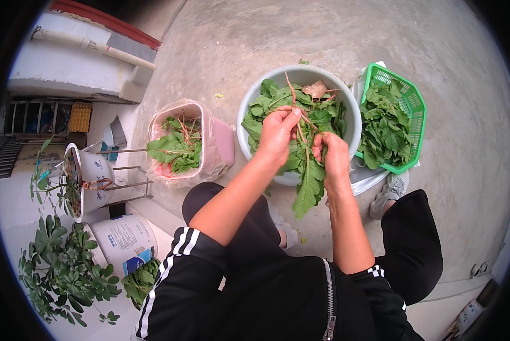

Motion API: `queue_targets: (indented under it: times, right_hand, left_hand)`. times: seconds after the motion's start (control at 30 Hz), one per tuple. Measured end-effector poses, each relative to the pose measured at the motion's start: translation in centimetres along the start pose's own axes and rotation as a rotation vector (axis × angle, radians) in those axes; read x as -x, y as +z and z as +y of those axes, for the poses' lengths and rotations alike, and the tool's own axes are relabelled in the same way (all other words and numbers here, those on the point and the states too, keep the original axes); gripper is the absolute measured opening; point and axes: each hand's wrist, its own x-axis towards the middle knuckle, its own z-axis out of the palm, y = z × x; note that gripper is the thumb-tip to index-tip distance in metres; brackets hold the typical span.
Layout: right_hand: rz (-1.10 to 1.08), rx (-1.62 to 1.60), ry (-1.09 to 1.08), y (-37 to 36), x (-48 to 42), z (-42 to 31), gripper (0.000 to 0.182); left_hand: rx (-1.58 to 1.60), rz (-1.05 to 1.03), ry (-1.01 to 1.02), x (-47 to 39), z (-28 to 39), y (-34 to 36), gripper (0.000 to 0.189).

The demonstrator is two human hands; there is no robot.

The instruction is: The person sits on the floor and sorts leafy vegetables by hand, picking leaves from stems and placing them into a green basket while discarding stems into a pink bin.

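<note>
Over a pale round basin (355, 102) heaped with leafy greens (255, 121), my left hand (279, 132) pinches a green plant (309, 181) by the base of its stems. The plant's thin reddish root points up and away from me, and its long leaf hangs down over the basin's near rim. My right hand (332, 153) has its fingers curled at the stems and leaves on the plant's right side. Its fingertips are partly hidden, but they appear to grip a stem. A brown withered leaf (315, 89) lies on the heap behind my hands.
To the left stands a pink bin (218, 143) lined with clear plastic, holding leaves and roots. A green plastic basket (418, 128) of leaves sits at the right, near my shoe (389, 194). Potted plants (95, 187) and a white bucket (125, 238) line the left wall.
</note>
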Motion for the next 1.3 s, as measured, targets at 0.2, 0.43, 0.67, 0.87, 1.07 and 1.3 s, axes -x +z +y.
queue_targets:
  times: [0.2, 0.43, 0.67, 0.87, 1.07, 1.3]
  right_hand:
    - [0.082, -0.042, 0.058, -0.3, -0.2, 0.2, 0.023]
    - [0.0, 0.068, 0.132, -3.3, -0.9, -0.5, 0.024]
    - [-0.447, 0.202, 0.119, -1.0, 0.5, -1.4, 0.032]
    - [-0.555, -0.07, 0.222, -2.4, 0.1, -1.4, 0.028]
    - [-0.526, -0.181, 0.291, -1.8, 0.5, -1.7, 0.028]
    - [-0.452, 0.037, 0.187, -1.4, 0.1, -0.5, 0.028]
  left_hand:
    - [-0.06, -0.034, -0.018, 0.3, -0.3, -0.3, 0.016]
    - [-0.008, 0.102, 0.109, -1.2, 1.1, -2.2, 0.017]
    - [-0.131, 0.064, 0.07, -0.7, 0.9, -1.2, 0.018]
    - [-0.013, 0.04, -0.162, -0.3, 1.9, -0.1, 0.02]
    - [-0.076, -0.072, -0.154, -1.1, 1.0, -1.8, 0.021]
    - [-0.272, -0.082, -0.11, -1.0, 0.0, -1.0, 0.021]
